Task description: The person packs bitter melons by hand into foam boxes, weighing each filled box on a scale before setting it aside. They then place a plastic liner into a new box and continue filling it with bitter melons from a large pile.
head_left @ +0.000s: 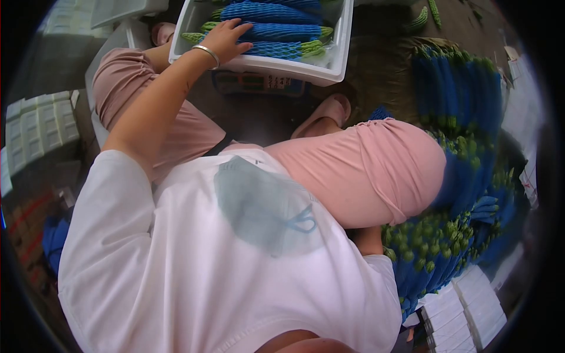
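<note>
My left hand (226, 40), with a metal bangle on the wrist, lies palm down with fingers spread on bitter melons (279, 32) sleeved in blue foam net. These lie side by side in a white foam box (321, 73), their green ends poking out of the nets. My right forearm (369, 240) reaches down behind my right knee toward a large pile of netted bitter melons (429, 241). The right hand itself is hidden by the leg and the pile.
More netted bitter melons (456, 88) lie in rows at the upper right. A loose bitter melon (416, 20) is on the ground beyond. White foam boxes (41, 126) are stacked at left, with other white boxes (462, 312) at lower right. A printed box (259, 82) sits under the foam box.
</note>
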